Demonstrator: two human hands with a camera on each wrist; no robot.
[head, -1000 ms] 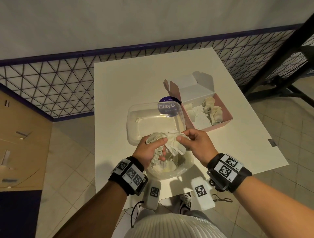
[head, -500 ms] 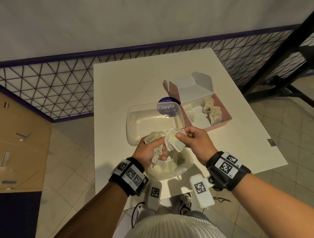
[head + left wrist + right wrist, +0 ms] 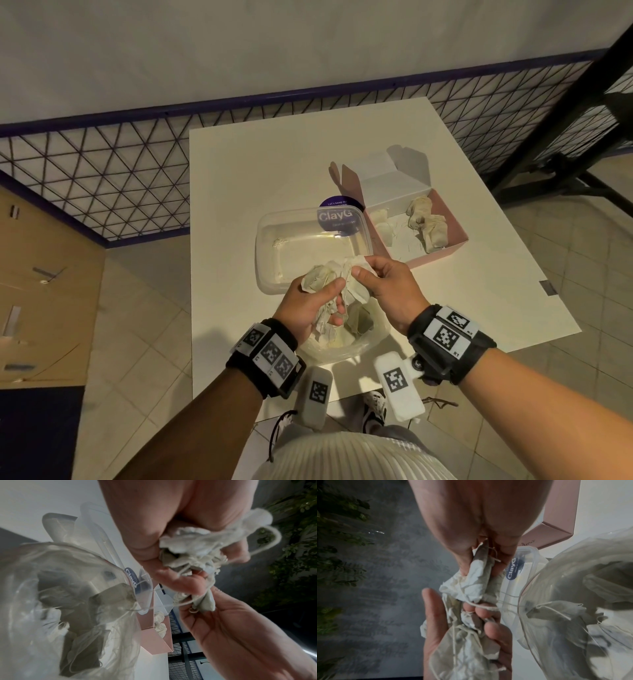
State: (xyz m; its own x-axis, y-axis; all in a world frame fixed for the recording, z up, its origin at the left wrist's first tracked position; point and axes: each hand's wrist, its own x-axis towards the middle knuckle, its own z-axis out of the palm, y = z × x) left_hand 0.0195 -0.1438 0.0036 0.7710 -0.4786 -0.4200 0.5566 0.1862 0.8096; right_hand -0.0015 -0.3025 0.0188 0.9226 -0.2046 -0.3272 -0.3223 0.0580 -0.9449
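Note:
Over a clear round bowl (image 3: 371, 342) at the table's near edge, my left hand (image 3: 308, 308) grips a clump of small cream cloth pouches with strings (image 3: 323, 279). My right hand (image 3: 388, 289) pinches one pouch at the top of that clump. In the left wrist view the clump (image 3: 188, 545) is bunched in my curled fingers (image 3: 185, 582), and strings hang toward the bowl (image 3: 34, 574). From the right wrist, thumb and fingers nip the pouch (image 3: 479, 569). More pouches lie in the bowl (image 3: 573, 577).
A clear rectangular container (image 3: 274, 246) with a purple ClayG label stands just behind the bowl. Right of it an open pink box (image 3: 457, 241) holds more pouches. The white table (image 3: 257, 171) is small, with a wire fence behind and floor on both sides.
My right hand has shifted slightly left toward the left hand, bunching the pouch closer to the clump. The left hand has barely moved.

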